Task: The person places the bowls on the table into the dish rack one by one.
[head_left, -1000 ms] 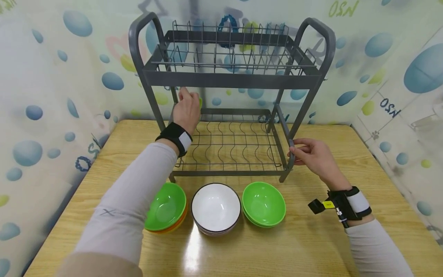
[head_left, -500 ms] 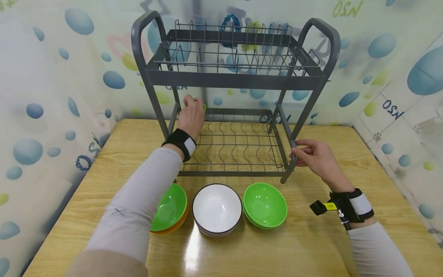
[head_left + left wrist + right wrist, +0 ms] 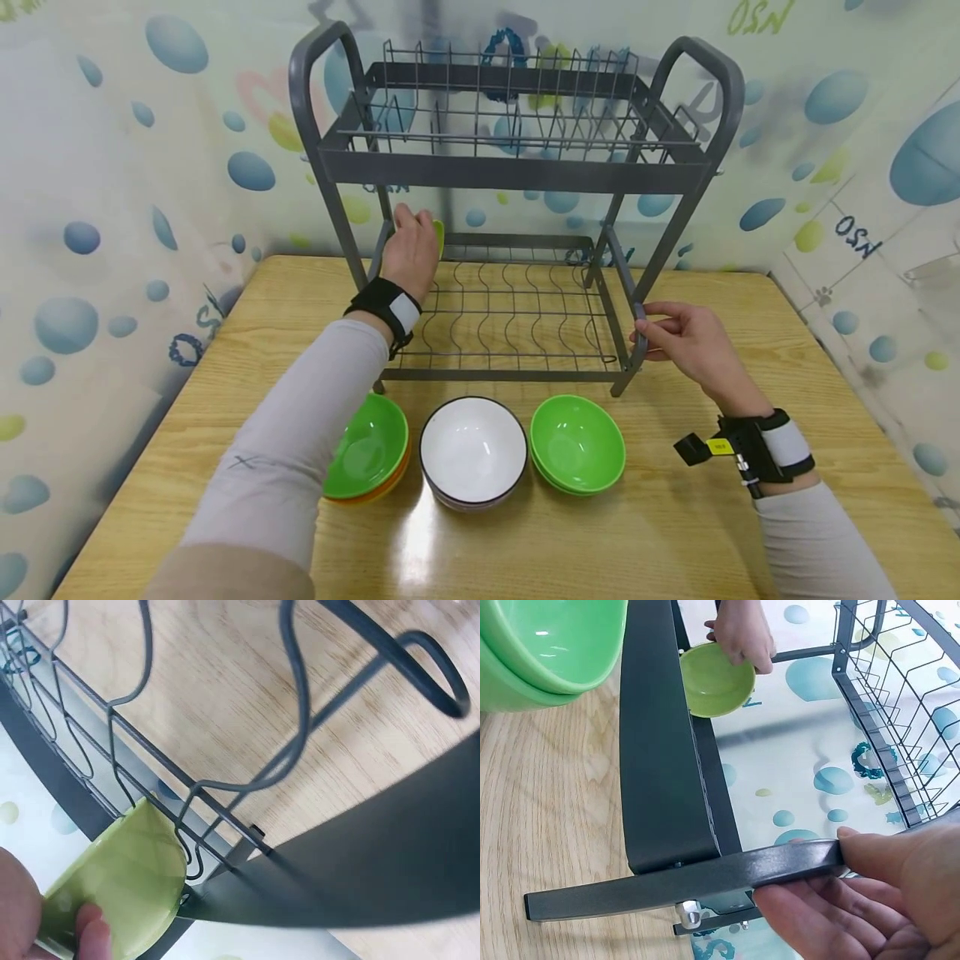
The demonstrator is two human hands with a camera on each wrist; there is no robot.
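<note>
A green bowl point(image 3: 716, 682) is pinched at its rim by my left hand point(image 3: 411, 250), on edge at the back left of the dish rack's lower shelf point(image 3: 517, 312). In the left wrist view the same bowl point(image 3: 127, 877) meets the shelf's curved wires. My right hand point(image 3: 686, 342) grips the dark grey frame point(image 3: 780, 870) at the rack's lower right side between thumb and fingers. Ahead of the rack stand green bowls stacked over an orange one point(image 3: 369, 450), a stack of white bowls with dark rims point(image 3: 472, 450) and a stack of green bowls point(image 3: 577, 443).
The rack's upper shelf point(image 3: 510, 173) with its upright wires stands above my left hand. Handles point(image 3: 300, 75) rise at both ends. A patterned wall point(image 3: 187, 167) lies close behind, and the wooden table point(image 3: 525, 550) carries everything.
My left hand has come down a little with the green bowl toward the lower shelf's back left. The right hand keeps its grip on the frame. The view has shifted slightly.
</note>
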